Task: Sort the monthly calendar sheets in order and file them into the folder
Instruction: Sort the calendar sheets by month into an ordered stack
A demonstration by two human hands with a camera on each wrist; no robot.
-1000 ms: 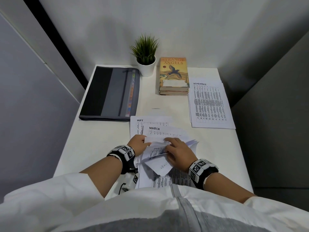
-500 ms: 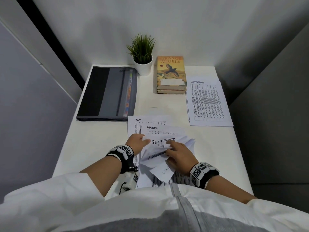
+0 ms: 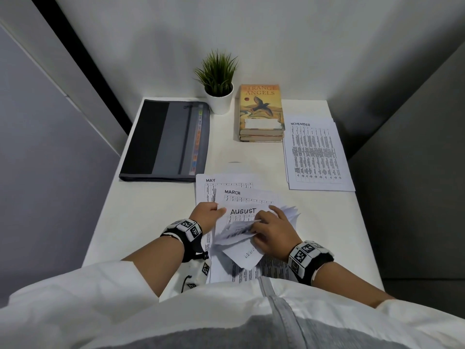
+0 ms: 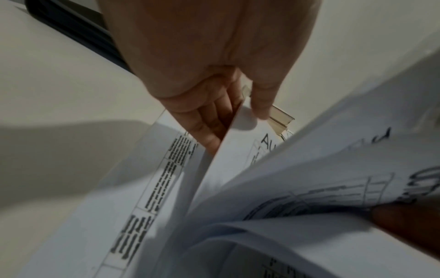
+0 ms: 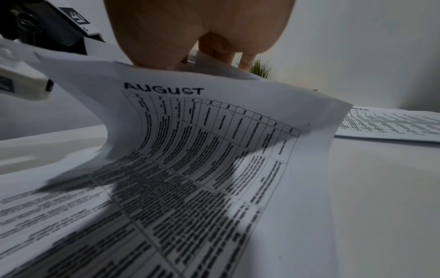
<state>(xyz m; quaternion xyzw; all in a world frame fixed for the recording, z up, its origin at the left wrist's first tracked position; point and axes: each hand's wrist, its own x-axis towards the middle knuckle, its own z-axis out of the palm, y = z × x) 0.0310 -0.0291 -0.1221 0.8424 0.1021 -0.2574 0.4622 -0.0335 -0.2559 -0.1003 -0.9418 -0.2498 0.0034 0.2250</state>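
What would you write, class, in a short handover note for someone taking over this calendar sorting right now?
Left hand: pinches the left edge of the white paper AUGUST sheet, thumb on top.
Right hand: fingers curled into the loose fanned white sheets over the near stack.
On the white table: MAY sheet and MARCH sheet peek out behind AUGUST; a separate white pile topped by NOVEMBER lies at right; the grey and black folder lies closed at left.
Done: some sheets set aside at right.
Left: finish ordering the months, then file them all.
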